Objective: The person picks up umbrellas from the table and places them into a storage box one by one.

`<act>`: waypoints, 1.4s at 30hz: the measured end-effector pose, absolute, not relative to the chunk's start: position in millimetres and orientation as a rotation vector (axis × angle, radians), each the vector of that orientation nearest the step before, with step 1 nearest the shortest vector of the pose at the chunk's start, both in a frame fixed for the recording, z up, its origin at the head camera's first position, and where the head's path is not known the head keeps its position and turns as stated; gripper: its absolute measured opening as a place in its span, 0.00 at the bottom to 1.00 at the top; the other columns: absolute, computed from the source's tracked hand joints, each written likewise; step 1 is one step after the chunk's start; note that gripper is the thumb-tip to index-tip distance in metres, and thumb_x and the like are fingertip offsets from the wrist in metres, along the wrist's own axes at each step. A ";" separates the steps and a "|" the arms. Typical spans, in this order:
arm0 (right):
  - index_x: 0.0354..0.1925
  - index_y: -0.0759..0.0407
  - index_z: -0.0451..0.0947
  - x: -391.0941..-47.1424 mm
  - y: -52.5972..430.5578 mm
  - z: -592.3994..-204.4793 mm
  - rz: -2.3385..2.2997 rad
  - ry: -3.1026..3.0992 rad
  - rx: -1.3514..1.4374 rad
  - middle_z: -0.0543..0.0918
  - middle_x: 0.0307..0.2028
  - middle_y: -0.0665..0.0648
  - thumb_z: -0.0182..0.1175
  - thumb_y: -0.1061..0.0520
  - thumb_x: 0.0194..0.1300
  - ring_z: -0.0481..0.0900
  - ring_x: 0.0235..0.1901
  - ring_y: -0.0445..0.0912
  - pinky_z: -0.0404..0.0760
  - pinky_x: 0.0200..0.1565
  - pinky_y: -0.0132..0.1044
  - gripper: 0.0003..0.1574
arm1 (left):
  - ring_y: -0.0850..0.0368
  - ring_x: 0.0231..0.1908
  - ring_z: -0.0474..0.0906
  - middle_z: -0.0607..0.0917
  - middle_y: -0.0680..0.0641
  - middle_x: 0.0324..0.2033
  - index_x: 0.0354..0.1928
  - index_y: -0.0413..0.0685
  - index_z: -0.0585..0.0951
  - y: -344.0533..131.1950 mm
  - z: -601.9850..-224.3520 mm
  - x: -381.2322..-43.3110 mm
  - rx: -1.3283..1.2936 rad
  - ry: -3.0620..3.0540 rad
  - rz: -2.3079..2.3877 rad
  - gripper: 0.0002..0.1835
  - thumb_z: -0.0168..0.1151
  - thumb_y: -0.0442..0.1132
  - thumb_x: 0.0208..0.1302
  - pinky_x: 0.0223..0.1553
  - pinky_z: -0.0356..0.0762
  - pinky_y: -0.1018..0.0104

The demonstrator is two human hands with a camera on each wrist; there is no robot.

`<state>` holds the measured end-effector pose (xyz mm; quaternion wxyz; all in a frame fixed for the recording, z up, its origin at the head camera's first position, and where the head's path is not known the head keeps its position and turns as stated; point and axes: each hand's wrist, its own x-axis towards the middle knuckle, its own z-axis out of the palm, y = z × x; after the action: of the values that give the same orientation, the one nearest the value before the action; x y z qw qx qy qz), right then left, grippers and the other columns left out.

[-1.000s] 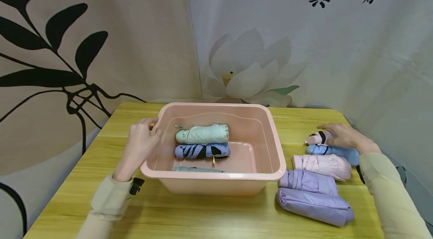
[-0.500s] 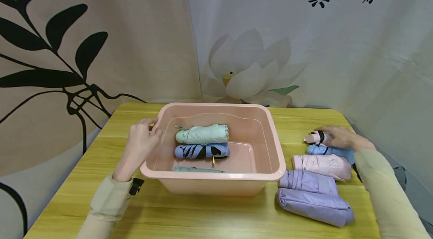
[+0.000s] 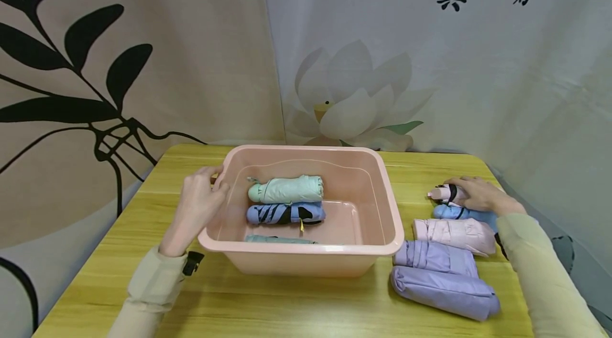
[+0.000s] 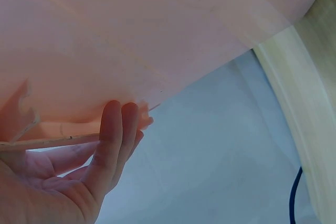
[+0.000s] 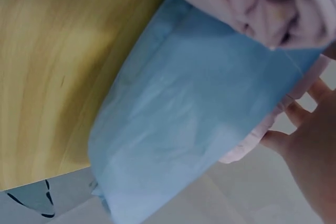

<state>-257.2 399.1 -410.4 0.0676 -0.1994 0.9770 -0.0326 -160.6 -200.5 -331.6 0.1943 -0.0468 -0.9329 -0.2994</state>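
In the head view my left hand (image 3: 197, 209) grips the left rim of a pink plastic basin (image 3: 306, 262); in the left wrist view its fingers (image 4: 108, 140) curl under the rim. Inside the basin lie a mint folded umbrella (image 3: 287, 189), a blue one with black patterning (image 3: 285, 213) and a grey-green one (image 3: 279, 239) partly hidden by the front wall. At the far right my right hand (image 3: 483, 194) holds a small pale pink folded umbrella (image 3: 441, 194) with a black strap, its right end covered by the hand. A light blue umbrella (image 5: 173, 98) lies right beside it.
In front of the light blue one, a pale pink ruffled umbrella (image 3: 454, 235) and two lavender ones, a shorter (image 3: 435, 257) and a longer (image 3: 444, 291), lie in a row right of the basin. The wooden table (image 3: 306, 309) ends at a printed curtain (image 3: 354, 24).
My right hand and forearm have shifted slightly left, and the small pale pink umbrella has moved a little left with them. The left hand and the basin have stayed put.
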 end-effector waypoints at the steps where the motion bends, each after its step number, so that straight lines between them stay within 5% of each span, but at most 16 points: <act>1: 0.59 0.60 0.69 -256.9 398.7 -410.6 -0.099 2.948 -0.599 0.75 0.52 0.75 0.61 0.58 0.57 0.73 0.47 0.73 0.72 0.43 0.67 0.30 | 0.41 0.33 0.81 0.80 0.25 0.47 0.52 0.23 0.76 -200.6 -331.6 -160.6 -0.131 -2.615 -0.839 0.21 0.54 0.31 0.58 0.23 0.74 0.67; 9: 0.57 0.60 0.70 -254.8 396.6 -410.2 -0.094 2.970 -0.607 0.77 0.48 0.72 0.61 0.60 0.55 0.75 0.44 0.68 0.73 0.42 0.63 0.30 | 0.38 0.35 0.82 0.80 0.25 0.47 0.52 0.23 0.76 -201.0 -332.0 -160.6 -0.140 -2.606 -0.831 0.21 0.54 0.30 0.58 0.23 0.76 0.65; 23: 0.59 0.60 0.69 -252.4 397.2 -412.3 -0.072 2.991 -0.609 0.76 0.52 0.74 0.59 0.62 0.57 0.73 0.47 0.71 0.72 0.46 0.67 0.30 | 0.48 0.24 0.77 0.80 0.25 0.46 0.52 0.23 0.76 -200.7 -331.2 -160.6 -0.143 -2.608 -0.833 0.20 0.55 0.30 0.58 0.17 0.68 0.72; 42: 0.61 0.57 0.67 -248.8 393.5 -411.3 -0.062 3.109 -0.637 0.78 0.49 0.69 0.60 0.55 0.62 0.76 0.41 0.65 0.75 0.39 0.60 0.30 | 0.42 0.32 0.81 0.80 0.25 0.47 0.52 0.23 0.76 -200.3 -331.7 -160.3 -0.131 -2.616 -0.835 0.21 0.55 0.31 0.59 0.21 0.73 0.69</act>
<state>-248.8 393.5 -411.3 -0.0165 -0.2005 0.9794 -0.0195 -160.3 -200.3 -331.7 0.1950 -0.0467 -0.9333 -0.2978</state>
